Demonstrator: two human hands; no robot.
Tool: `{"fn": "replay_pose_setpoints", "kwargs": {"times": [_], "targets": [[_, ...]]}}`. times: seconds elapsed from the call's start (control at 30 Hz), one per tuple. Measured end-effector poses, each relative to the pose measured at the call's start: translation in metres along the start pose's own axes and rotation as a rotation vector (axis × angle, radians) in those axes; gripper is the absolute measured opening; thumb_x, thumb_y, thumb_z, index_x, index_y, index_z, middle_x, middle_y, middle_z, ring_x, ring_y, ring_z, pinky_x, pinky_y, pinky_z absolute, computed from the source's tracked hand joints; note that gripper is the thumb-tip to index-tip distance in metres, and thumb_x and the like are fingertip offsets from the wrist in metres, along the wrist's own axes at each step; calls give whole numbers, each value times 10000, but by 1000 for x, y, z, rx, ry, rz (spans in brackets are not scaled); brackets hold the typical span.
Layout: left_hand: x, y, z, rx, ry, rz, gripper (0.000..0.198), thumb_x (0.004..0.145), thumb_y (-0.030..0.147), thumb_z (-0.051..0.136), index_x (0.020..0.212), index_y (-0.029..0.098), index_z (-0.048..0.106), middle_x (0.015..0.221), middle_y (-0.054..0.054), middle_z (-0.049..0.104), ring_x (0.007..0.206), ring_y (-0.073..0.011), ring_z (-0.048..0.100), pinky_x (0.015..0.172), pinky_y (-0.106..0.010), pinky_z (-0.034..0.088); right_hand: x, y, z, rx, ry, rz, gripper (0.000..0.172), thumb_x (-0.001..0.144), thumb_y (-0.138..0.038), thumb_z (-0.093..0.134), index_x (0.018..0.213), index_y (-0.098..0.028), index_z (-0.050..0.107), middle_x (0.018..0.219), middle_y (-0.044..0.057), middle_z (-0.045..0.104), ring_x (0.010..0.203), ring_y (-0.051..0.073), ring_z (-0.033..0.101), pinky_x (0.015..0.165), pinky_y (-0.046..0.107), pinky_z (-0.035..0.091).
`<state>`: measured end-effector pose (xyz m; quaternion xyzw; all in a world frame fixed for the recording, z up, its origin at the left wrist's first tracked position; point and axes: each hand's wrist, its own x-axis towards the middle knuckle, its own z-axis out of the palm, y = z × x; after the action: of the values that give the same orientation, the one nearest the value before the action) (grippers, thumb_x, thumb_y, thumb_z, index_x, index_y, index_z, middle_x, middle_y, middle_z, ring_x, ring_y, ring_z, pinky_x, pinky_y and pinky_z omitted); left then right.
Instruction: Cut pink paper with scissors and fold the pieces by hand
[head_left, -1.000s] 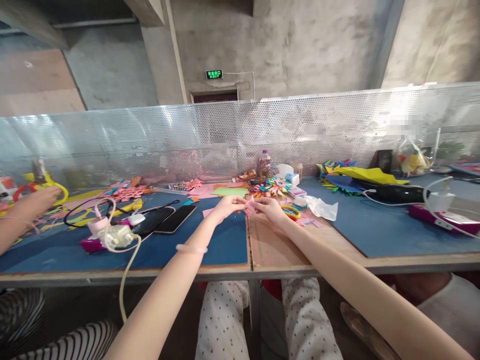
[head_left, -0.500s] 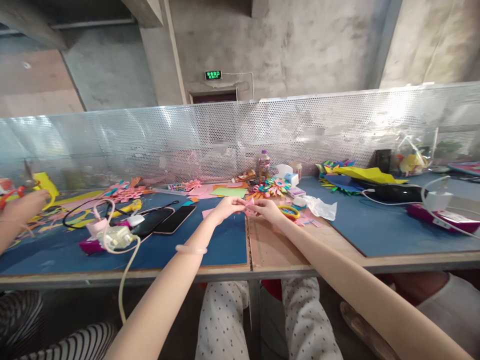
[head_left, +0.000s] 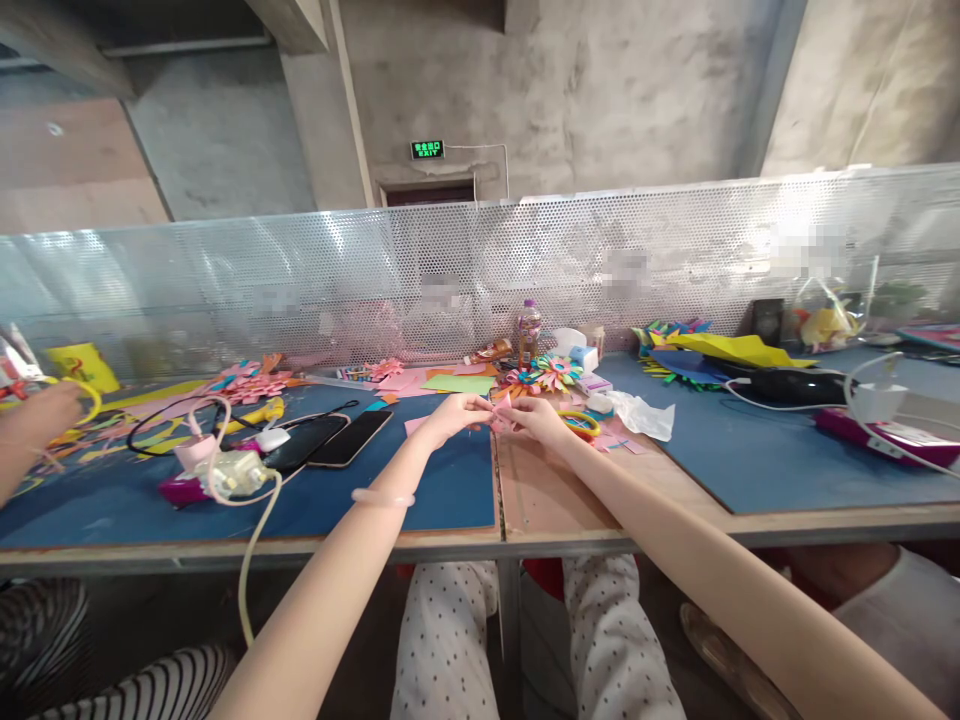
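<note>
Between my two hands is a small folded piece of pink paper, held above the gap between the blue mat and the wooden tabletop. My left hand pinches it from the left, fingertips together. From the other side my right hand pinches it too, and the fingers hide part of its shape. Scissors with yellow handles lie just beyond my right hand. Behind them sit paper flowers in several colours. Pink and green paper sheets lie past my left hand.
A black phone and a power strip with cables lie to the left. Crumpled white tissue lies on the right, a bottle behind. At far left, another person's hand holds scissors. A perforated metal panel borders the back.
My hands stay almost in place, still pinching the pink paper. At far left, the other person's hand and scissors have shifted a little to the left.
</note>
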<state>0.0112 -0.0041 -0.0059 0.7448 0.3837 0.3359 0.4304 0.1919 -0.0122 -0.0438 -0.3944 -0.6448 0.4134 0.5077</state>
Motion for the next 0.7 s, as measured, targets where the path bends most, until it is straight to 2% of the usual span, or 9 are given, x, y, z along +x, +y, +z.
{"fn": "replay_pose_setpoints", "kwargs": {"times": [0.37,0.7], "targets": [[2,-2,-1,27,9,-5,271,666,350,658,831,134,654,791,-68,689,689,-139,593,624,-241,417,0,0,1,-39,2,-8,340,655,-465,642,738,-136,654,656,13,616,554,87,494,517,204,368],[3,-4,-3,41,48,-19,244,638,321,662,790,130,670,703,-44,662,613,-126,562,583,-238,408,2,5,1,-58,-84,-12,374,659,-501,631,781,-149,671,688,19,627,615,106,534,548,208,385]]}}
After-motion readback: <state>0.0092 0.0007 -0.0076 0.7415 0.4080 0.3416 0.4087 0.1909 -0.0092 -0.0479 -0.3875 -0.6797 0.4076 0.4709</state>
